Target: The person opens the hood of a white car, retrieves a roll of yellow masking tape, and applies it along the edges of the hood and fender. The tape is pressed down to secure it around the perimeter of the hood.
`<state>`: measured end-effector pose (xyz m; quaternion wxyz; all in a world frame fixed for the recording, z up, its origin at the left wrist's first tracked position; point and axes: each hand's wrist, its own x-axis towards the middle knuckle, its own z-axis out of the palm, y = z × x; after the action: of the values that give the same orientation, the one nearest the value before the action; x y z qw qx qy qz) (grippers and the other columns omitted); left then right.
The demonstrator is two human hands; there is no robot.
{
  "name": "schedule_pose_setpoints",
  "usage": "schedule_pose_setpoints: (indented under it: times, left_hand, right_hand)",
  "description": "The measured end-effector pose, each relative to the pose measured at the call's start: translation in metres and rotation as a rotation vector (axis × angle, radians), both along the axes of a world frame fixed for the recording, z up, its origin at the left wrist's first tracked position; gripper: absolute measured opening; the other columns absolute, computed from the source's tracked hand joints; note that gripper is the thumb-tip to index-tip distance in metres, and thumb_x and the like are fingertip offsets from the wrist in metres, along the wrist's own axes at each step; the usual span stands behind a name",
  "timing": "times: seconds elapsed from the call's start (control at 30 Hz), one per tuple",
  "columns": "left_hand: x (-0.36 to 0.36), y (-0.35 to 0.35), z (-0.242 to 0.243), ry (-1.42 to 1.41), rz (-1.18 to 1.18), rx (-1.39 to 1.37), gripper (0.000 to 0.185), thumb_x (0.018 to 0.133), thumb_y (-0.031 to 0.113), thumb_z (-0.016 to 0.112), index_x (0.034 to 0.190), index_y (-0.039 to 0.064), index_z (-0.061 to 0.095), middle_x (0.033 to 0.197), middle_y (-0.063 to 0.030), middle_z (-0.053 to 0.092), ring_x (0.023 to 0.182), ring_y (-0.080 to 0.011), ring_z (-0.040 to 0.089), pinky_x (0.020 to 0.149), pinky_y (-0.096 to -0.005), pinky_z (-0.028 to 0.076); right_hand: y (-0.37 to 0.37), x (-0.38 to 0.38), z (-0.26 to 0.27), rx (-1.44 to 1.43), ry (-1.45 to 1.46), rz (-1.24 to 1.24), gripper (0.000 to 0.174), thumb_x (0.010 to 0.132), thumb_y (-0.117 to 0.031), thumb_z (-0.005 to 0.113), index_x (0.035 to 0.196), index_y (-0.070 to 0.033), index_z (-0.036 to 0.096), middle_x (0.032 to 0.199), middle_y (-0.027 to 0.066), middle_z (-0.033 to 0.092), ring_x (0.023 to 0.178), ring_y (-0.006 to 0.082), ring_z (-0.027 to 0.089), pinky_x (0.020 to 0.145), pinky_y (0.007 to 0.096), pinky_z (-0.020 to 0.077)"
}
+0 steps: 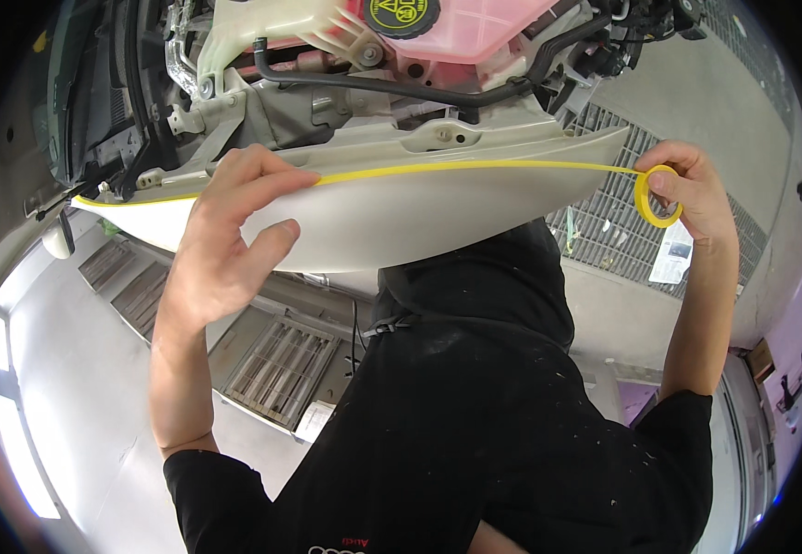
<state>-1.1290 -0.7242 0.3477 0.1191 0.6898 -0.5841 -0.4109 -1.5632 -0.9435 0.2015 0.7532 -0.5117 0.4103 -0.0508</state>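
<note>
A narrow strip of yellow masking tape (456, 166) runs along the upper edge of a pale car fender (414, 215). My left hand (234, 228) is over the fender, its fingertips pressing on the strip and its thumb held apart. Left of that hand, the tape continues to the fender's pointed tip. My right hand (691, 187) grips the roll of yellow tape (643, 201) beyond the fender's right end. Between the roll and that end, a length of tape stretches free in the air.
Above the fender lies the engine bay, with a pink coolant reservoir (470, 34), a black cap (401, 14) and a black hose (387, 84). A floor grate (601, 235) bears a printed sheet (672, 253). A lamp panel with tubes (279, 370) stands at lower left.
</note>
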Motion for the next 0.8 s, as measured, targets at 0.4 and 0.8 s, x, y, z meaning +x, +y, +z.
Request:
schedule_pose_setpoints:
  times: [0.4, 0.8]
  left_hand:
    - [-0.057, -0.038, -0.011, 0.068, -0.026, 0.066, 0.045, 0.076, 0.001, 0.066, 0.121, -0.003, 0.070, 0.107, -0.0111, 0.062, 0.098, -0.0272, 0.053, 0.090, -0.0361, 0.045]
    - [-0.095, -0.062, -0.026, 0.126, -0.019, 0.048, 0.047, 0.074, -0.001, 0.068, 0.121, -0.002, 0.071, 0.103, -0.0117, 0.061, 0.094, -0.0272, 0.053, 0.085, -0.0362, 0.044]
  right_hand:
    - [-0.042, -0.006, -0.021, -0.064, -0.018, 0.096, 0.027, 0.083, -0.025, 0.083, 0.101, -0.004, 0.080, 0.085, 0.0001, 0.071, 0.074, 0.0065, 0.059, 0.064, 0.0223, 0.0441]
    - [-0.074, 0.010, -0.035, -0.001, -0.105, 0.206, 0.018, 0.088, -0.016, 0.079, 0.102, -0.004, 0.081, 0.089, 0.0017, 0.074, 0.081, 0.0069, 0.065, 0.069, 0.0217, 0.0497]
